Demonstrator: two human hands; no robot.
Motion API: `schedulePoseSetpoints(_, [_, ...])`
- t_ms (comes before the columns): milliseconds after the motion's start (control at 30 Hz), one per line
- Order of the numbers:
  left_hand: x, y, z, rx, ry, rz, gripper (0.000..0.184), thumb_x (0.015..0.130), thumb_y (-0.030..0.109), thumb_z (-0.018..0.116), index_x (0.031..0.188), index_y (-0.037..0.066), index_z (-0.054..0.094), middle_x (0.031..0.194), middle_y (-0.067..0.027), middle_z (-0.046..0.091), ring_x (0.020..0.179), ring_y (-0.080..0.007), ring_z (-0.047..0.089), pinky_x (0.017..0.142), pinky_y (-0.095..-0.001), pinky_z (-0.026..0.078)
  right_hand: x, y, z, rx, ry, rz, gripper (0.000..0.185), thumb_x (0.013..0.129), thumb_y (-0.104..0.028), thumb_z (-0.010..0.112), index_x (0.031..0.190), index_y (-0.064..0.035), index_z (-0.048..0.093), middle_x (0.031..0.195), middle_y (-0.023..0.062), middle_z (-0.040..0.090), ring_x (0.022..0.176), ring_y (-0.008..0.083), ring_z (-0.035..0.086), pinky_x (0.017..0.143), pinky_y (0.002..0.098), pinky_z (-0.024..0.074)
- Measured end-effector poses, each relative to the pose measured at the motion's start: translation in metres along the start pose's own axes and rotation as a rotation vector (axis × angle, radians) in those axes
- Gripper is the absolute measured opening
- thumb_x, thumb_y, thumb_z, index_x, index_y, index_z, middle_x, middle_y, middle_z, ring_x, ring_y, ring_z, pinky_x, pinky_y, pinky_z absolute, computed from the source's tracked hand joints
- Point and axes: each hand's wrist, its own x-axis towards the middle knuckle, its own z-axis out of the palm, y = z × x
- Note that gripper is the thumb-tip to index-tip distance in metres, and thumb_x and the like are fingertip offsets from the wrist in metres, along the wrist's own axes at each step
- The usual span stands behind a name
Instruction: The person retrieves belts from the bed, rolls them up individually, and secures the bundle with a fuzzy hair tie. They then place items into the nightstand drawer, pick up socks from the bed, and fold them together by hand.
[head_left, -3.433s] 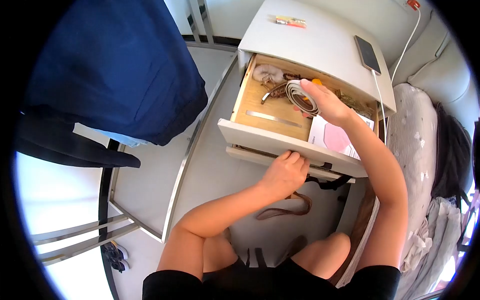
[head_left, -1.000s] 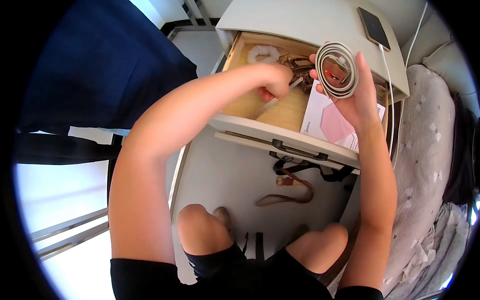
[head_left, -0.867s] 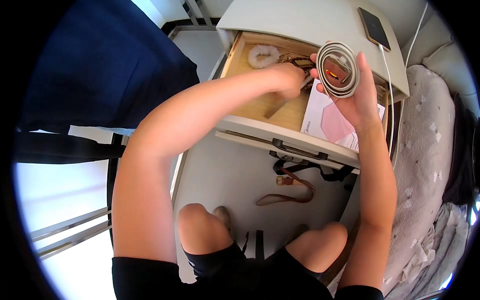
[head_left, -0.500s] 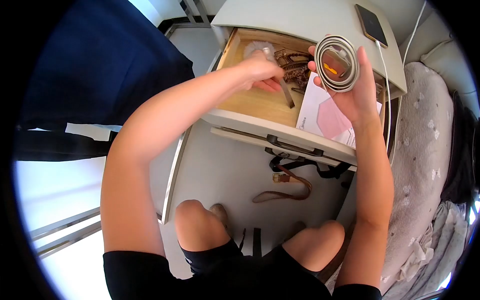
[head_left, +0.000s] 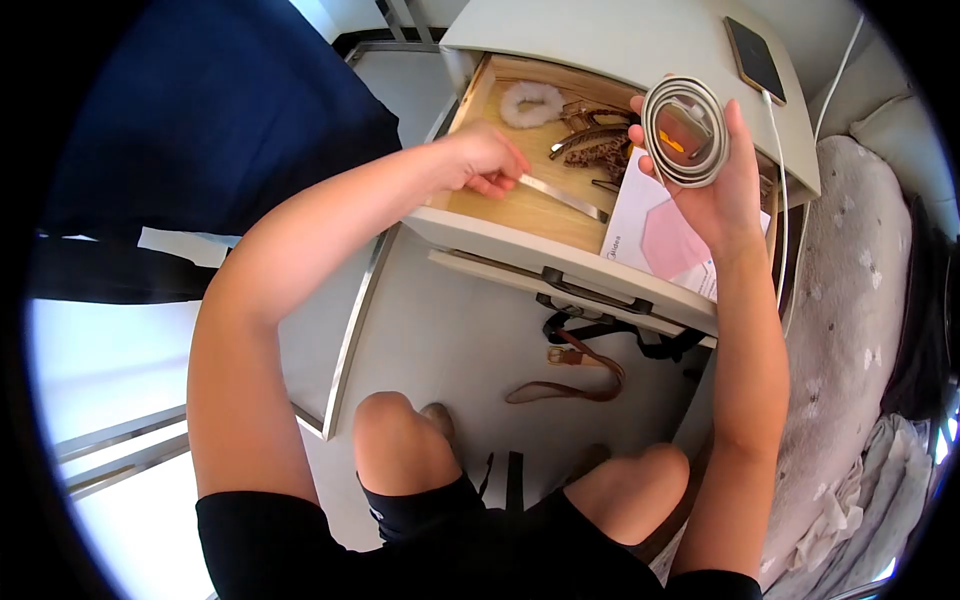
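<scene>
My right hand (head_left: 728, 195) is closed around a coiled off-white belt (head_left: 652, 130), holding it upright over the drawer's right side. Inside the coil, a buckle and a small orange-yellow piece show in part. My left hand (head_left: 485, 160) pinches one end of a thin, flat silvery strip (head_left: 565, 195) of a kind I cannot make out. The strip's far end points down right toward a white booklet (head_left: 625, 215) with a pink shape. Behind the strip lie brown hair claws (head_left: 600, 150) and a fluffy white scrunchie (head_left: 532, 104), inside the open drawer (head_left: 470, 235).
A phone (head_left: 755, 60) with a white cable lies on the cabinet top (head_left: 600, 30). Below, a lower drawer front stands ajar, with brown and black belts (head_left: 590, 375) beneath it. Dark blue cloth (head_left: 230, 120) hangs at left; a bed (head_left: 850, 260) stands at right.
My left hand has moved left with the strip, which now lies flatter, and the scrunchie is uncovered. My right hand still holds the coiled belt. The view has shifted slightly.
</scene>
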Motion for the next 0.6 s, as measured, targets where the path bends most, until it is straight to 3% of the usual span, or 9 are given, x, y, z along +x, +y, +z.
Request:
schedulePoseSetpoints(100, [0.013, -0.005, 0.016, 0.321, -0.114, 0.061, 0.012, 0.078, 0.001, 0.067, 0.09, 0.001, 0.067, 0.076, -0.0066, 0.063, 0.07, -0.0155, 0.062, 0.057, -0.0286, 0.054, 0.0, 0.001, 0.004, 0.006, 0.0, 0.01, 0.062, 0.097, -0.051, 0.032, 0.125, 0.0016, 0.048, 0.117, 0.0209, 0.059, 0.097, 0.0297, 0.062, 0.073, 0.0367, 0.0546])
schedulePoseSetpoints(233, [0.011, 0.022, 0.065, 0.788, -0.021, 0.311, 0.015, 0.069, 0.009, 0.076, 0.083, 0.007, 0.071, 0.079, -0.0056, 0.068, 0.074, -0.0168, 0.064, 0.067, -0.0326, 0.053, 0.0, 0.002, 0.003, -0.033, 0.012, 0.004, 0.062, 0.098, -0.051, 0.031, 0.124, 0.0024, 0.048, 0.117, 0.0207, 0.059, 0.097, 0.0293, 0.062, 0.073, 0.0362, 0.0547])
schedulePoseSetpoints(400, [0.014, 0.03, 0.118, 0.844, 0.051, 0.323, 0.02, 0.066, 0.011, 0.076, 0.085, 0.007, 0.071, 0.089, -0.01, 0.07, 0.086, -0.0248, 0.066, 0.076, -0.0356, 0.051, -0.001, 0.0, -0.001, -0.061, 0.022, 0.016, 0.061, 0.097, -0.052, 0.031, 0.128, -0.0015, 0.047, 0.124, 0.0195, 0.055, 0.1, 0.0267, 0.061, 0.075, 0.0349, 0.0528])
schedulePoseSetpoints(533, [-0.004, 0.032, 0.093, 0.845, 0.152, 0.411, 0.02, 0.068, 0.007, 0.067, 0.087, 0.001, 0.07, 0.091, -0.0165, 0.068, 0.089, -0.0286, 0.065, 0.076, -0.0373, 0.051, 0.0, -0.001, 0.0, -0.031, 0.031, 0.009, 0.062, 0.098, -0.05, 0.029, 0.124, 0.0033, 0.048, 0.117, 0.0205, 0.059, 0.096, 0.0294, 0.062, 0.072, 0.0362, 0.0553])
schedulePoseSetpoints(600, [-0.013, 0.034, 0.086, 0.922, 0.053, 0.306, 0.022, 0.068, 0.007, 0.064, 0.089, -0.002, 0.068, 0.091, -0.0191, 0.067, 0.088, -0.03, 0.065, 0.074, -0.0385, 0.051, 0.0, 0.001, 0.003, -0.032, 0.031, 0.022, 0.062, 0.098, -0.05, 0.029, 0.125, 0.0032, 0.048, 0.117, 0.0207, 0.059, 0.096, 0.0294, 0.062, 0.073, 0.0368, 0.055])
